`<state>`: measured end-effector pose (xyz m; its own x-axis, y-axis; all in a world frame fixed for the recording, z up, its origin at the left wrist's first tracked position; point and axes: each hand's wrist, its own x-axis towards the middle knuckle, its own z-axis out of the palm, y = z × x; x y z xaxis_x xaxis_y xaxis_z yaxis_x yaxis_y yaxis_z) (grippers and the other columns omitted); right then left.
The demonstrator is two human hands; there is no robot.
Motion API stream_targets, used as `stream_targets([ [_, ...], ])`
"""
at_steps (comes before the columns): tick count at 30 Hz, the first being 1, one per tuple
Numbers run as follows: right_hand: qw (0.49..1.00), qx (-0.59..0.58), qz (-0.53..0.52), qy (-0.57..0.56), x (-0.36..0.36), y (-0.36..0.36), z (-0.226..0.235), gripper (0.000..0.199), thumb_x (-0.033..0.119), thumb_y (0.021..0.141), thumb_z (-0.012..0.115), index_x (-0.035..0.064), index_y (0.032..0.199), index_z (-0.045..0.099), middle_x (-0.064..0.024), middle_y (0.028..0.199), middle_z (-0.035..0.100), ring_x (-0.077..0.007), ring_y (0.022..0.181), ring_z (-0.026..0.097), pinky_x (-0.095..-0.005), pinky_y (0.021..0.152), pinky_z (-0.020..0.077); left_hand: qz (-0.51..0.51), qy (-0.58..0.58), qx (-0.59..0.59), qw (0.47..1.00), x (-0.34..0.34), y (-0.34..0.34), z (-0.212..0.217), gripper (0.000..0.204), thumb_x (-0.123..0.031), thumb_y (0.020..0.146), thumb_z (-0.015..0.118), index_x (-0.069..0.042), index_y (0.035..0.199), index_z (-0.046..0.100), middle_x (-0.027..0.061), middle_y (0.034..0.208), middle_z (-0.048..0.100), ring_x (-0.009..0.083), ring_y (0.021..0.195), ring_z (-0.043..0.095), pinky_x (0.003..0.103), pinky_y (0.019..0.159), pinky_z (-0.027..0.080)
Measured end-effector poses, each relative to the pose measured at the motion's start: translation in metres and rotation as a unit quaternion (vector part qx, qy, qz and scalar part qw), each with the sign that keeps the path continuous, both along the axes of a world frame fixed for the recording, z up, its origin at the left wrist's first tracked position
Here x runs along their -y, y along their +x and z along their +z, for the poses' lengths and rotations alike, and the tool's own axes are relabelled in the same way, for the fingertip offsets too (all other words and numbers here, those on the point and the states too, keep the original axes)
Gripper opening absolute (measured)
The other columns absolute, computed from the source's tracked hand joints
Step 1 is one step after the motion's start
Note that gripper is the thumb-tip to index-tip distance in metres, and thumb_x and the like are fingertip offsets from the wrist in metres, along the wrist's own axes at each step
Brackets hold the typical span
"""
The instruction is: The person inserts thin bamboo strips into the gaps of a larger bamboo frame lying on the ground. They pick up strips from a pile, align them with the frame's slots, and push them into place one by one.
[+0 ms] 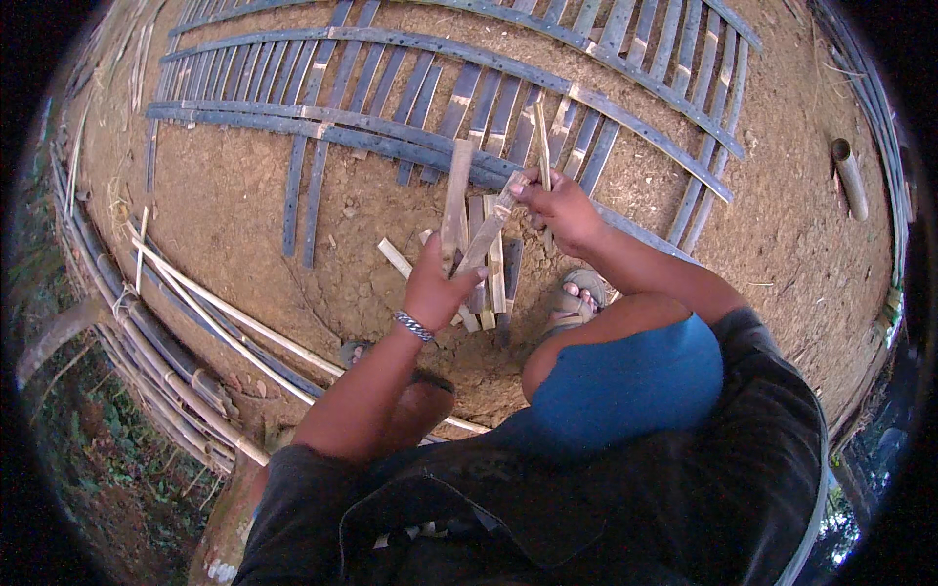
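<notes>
head view — left hand [437,283] and right hand [559,208], each grip closed on one bamboo strip [489,227] — above bare dirt [234,210]

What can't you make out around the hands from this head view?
- Left hand: its grip on the bamboo strip is hidden behind the hand itself.
- Right hand: the thin sliver it pinches is too small to detail.
- Short cut pieces: partly covered by the left hand.

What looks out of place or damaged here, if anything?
Nothing is clearly damaged. Short bamboo offcuts lie scattered on the dirt below the left hand; the lattice has an unfilled gap at lower left.
</notes>
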<state>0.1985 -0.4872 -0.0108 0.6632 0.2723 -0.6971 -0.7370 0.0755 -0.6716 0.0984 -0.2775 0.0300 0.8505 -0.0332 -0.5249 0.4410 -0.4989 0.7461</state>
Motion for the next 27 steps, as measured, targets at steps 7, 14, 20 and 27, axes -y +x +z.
stream_targets([
  [7, 0.999, 0.017, -0.006, 0.028, 0.01, 0.003, 0.002, 0.03, 0.028, 0.085, 0.071, 0.0074, 0.103, 0.059, 0.002, 0.073, 0.054, -0.0057, 0.056, 0.039, -0.0234, 0.048, 0.0308, 0.081, -0.195, -0.026, 0.977, -0.001, 0.0, -0.003, 0.046, -0.007, 0.082, 0.069, 0.0, 0.124, 0.05, 0.0072, 0.113, 0.062, 0.0159, 0.105, 0.058, 0.032, 0.092, 0.046],
  [14, 0.954, 0.153, 0.202, -0.162, 0.055, -0.002, -0.006, 0.032, 0.022, 0.084, 0.07, 0.0029, 0.107, 0.061, -0.0066, 0.094, 0.063, -0.0188, 0.073, 0.059, -0.0323, 0.066, 0.0484, 0.067, -0.188, -0.146, 0.969, -0.003, 0.002, 0.003, 0.052, -0.007, 0.076, 0.072, -0.001, 0.124, 0.052, 0.0065, 0.115, 0.062, 0.0166, 0.105, 0.058, 0.032, 0.093, 0.046],
  [20, 0.85, 0.329, 0.328, -0.25, 0.083, -0.024, 0.038, 0.044, 0.016, 0.07, 0.075, 0.0094, 0.113, 0.063, -0.0145, 0.111, 0.063, -0.0352, 0.101, 0.061, -0.0412, 0.088, 0.0504, -0.096, -0.179, -0.161, 0.966, -0.017, 0.008, -0.013, 0.055, -0.009, 0.073, 0.076, 0.001, 0.121, 0.052, 0.0065, 0.102, 0.064, 0.0142, 0.091, 0.06, 0.031, 0.08, 0.05],
  [27, 0.777, 0.259, 0.511, -0.261, 0.106, -0.04, 0.051, 0.042, 0.025, 0.072, 0.073, 0.019, 0.112, 0.065, -0.0093, 0.101, 0.067, -0.0336, 0.095, 0.064, -0.0446, 0.08, 0.0513, -0.224, -0.105, -0.166, 0.955, 0.019, 0.064, 0.015, 0.053, -0.009, 0.071, 0.079, 0.0, 0.117, 0.054, 0.008, 0.101, 0.064, 0.0165, 0.092, 0.061, 0.032, 0.083, 0.05],
])
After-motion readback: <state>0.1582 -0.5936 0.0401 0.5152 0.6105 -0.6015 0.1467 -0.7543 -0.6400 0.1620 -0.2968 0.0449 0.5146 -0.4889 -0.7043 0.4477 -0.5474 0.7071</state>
